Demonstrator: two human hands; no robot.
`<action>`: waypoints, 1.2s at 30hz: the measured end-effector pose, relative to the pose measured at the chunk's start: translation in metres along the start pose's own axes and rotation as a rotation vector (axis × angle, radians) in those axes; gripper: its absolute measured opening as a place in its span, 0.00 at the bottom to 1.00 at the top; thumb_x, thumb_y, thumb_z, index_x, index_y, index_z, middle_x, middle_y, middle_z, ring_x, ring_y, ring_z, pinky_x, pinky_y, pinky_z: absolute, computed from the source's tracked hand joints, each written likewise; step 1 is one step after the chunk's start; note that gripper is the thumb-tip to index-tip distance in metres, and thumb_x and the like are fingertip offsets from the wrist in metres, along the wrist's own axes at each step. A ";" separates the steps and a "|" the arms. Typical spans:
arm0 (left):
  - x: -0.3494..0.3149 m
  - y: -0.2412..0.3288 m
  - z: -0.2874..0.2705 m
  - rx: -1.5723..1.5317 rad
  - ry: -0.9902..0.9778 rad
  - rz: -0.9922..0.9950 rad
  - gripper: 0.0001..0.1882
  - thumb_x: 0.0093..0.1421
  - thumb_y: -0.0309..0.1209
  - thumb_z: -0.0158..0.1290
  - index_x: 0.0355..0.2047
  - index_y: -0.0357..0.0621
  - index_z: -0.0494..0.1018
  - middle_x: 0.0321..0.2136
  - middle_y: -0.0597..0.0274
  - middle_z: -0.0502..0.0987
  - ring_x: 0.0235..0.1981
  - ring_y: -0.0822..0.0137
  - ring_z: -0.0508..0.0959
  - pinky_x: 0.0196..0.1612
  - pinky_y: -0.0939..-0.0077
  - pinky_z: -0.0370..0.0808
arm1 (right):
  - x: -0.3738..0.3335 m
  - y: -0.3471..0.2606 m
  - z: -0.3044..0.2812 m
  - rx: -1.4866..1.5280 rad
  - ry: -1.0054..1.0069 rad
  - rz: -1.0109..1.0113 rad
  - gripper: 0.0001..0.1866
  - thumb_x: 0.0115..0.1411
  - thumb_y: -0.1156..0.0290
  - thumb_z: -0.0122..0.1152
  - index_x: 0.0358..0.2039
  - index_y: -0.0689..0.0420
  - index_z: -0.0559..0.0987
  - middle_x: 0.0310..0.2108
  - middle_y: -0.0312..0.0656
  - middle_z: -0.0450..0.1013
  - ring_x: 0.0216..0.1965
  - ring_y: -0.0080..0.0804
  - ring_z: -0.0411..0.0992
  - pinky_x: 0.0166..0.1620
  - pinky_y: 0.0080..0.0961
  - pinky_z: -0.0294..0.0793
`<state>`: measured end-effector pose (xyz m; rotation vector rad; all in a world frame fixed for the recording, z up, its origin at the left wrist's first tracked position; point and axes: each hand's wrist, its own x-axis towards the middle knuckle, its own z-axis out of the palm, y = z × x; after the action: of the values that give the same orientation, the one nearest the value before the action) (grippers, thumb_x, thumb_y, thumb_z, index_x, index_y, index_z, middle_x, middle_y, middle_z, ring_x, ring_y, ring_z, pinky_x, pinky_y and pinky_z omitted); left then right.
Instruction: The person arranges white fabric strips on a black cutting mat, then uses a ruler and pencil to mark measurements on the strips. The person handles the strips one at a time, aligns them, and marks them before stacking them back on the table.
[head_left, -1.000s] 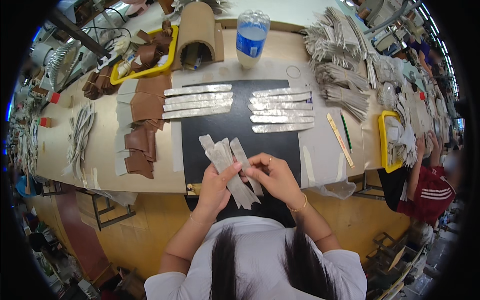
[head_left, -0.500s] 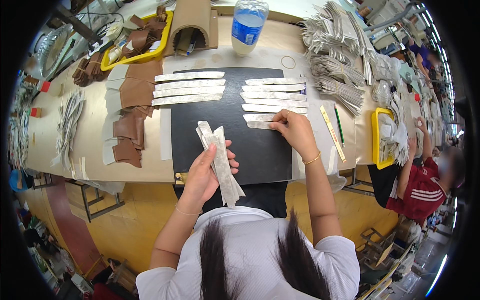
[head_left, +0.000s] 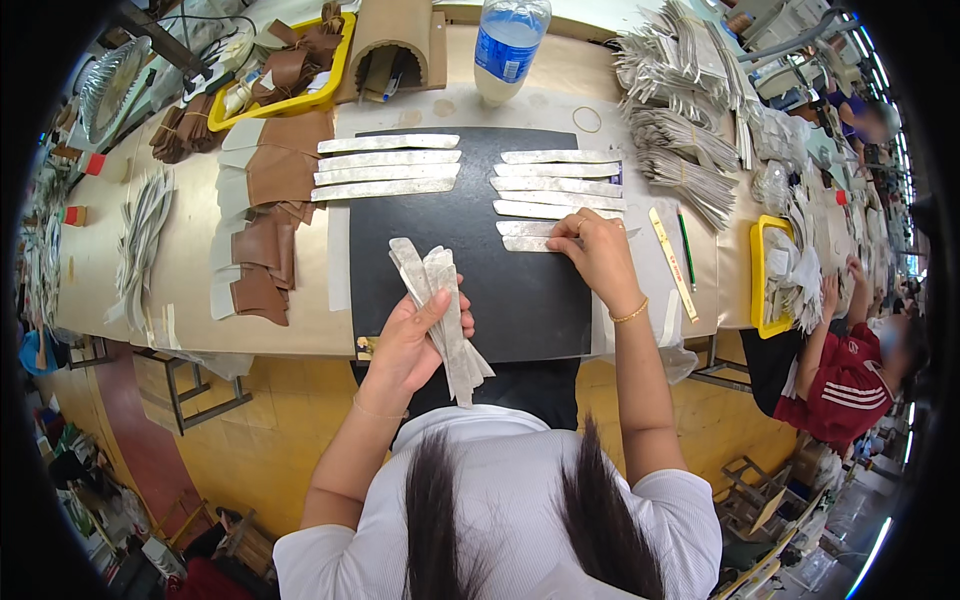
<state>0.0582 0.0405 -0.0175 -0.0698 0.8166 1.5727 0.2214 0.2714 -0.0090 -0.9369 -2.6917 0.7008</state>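
Head view: gripping a fanned bundle of pale strips (head_left: 456,340) in the left hand (head_left: 410,335), over the black mat's (head_left: 540,310) near edge; touching the lowest strip (head_left: 525,243) at right with the right hand (head_left: 600,253), unclear if pinching; probably light, thin, flexible, best taken by an end

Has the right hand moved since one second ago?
Yes. The right hand moved forward and rightward over the black mat, from its near edge to a pale strip near the mat's right side.
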 end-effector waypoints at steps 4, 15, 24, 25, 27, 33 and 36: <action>-0.001 0.000 0.003 0.014 0.021 0.003 0.21 0.67 0.36 0.55 0.55 0.39 0.67 0.37 0.60 0.77 0.37 0.65 0.80 0.42 0.66 0.80 | -0.003 -0.002 0.005 0.009 0.050 0.011 0.06 0.54 0.66 0.68 0.27 0.53 0.81 0.25 0.34 0.75 0.30 0.33 0.73 0.42 0.34 0.61; -0.001 0.000 0.002 0.012 0.059 -0.009 0.13 0.67 0.33 0.54 0.48 0.40 0.70 0.37 0.56 0.78 0.37 0.64 0.81 0.43 0.65 0.81 | -0.019 -0.038 0.015 0.238 0.194 -0.064 0.10 0.51 0.66 0.73 0.32 0.54 0.81 0.37 0.40 0.72 0.39 0.38 0.72 0.47 0.34 0.68; 0.001 -0.008 0.002 -0.062 0.013 0.062 0.13 0.67 0.32 0.56 0.49 0.42 0.70 0.39 0.60 0.76 0.39 0.66 0.79 0.43 0.66 0.79 | -0.048 -0.096 0.039 1.017 -0.097 0.124 0.07 0.61 0.71 0.65 0.37 0.60 0.78 0.38 0.39 0.73 0.35 0.28 0.74 0.42 0.25 0.75; 0.000 -0.007 0.000 -0.068 -0.020 0.056 0.13 0.67 0.32 0.55 0.49 0.42 0.70 0.39 0.60 0.76 0.39 0.66 0.79 0.43 0.66 0.79 | -0.049 -0.090 0.035 1.237 -0.096 0.233 0.06 0.63 0.71 0.64 0.37 0.60 0.79 0.38 0.38 0.73 0.33 0.26 0.74 0.40 0.24 0.75; -0.003 -0.002 -0.002 -0.054 0.016 0.040 0.13 0.68 0.32 0.54 0.50 0.44 0.70 0.38 0.61 0.76 0.39 0.65 0.78 0.43 0.65 0.79 | -0.050 -0.075 0.014 1.426 -0.069 0.379 0.05 0.66 0.72 0.61 0.37 0.61 0.79 0.36 0.35 0.74 0.30 0.22 0.73 0.37 0.20 0.74; 0.001 0.003 0.000 -0.048 0.046 -0.003 0.23 0.73 0.46 0.42 0.56 0.40 0.68 0.37 0.59 0.77 0.38 0.64 0.79 0.42 0.65 0.79 | -0.038 -0.042 -0.041 0.422 0.114 0.098 0.05 0.61 0.71 0.65 0.34 0.59 0.84 0.28 0.37 0.75 0.27 0.26 0.74 0.30 0.22 0.71; 0.005 0.001 0.002 -0.051 0.040 -0.034 0.26 0.73 0.48 0.39 0.57 0.38 0.68 0.36 0.59 0.77 0.37 0.64 0.79 0.42 0.66 0.79 | -0.030 -0.029 -0.013 0.296 0.037 0.022 0.05 0.57 0.69 0.68 0.31 0.56 0.85 0.27 0.38 0.75 0.26 0.33 0.73 0.32 0.28 0.68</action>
<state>0.0574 0.0457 -0.0180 -0.1513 0.8027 1.5643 0.2333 0.2374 0.0158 -0.8932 -2.4578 1.0405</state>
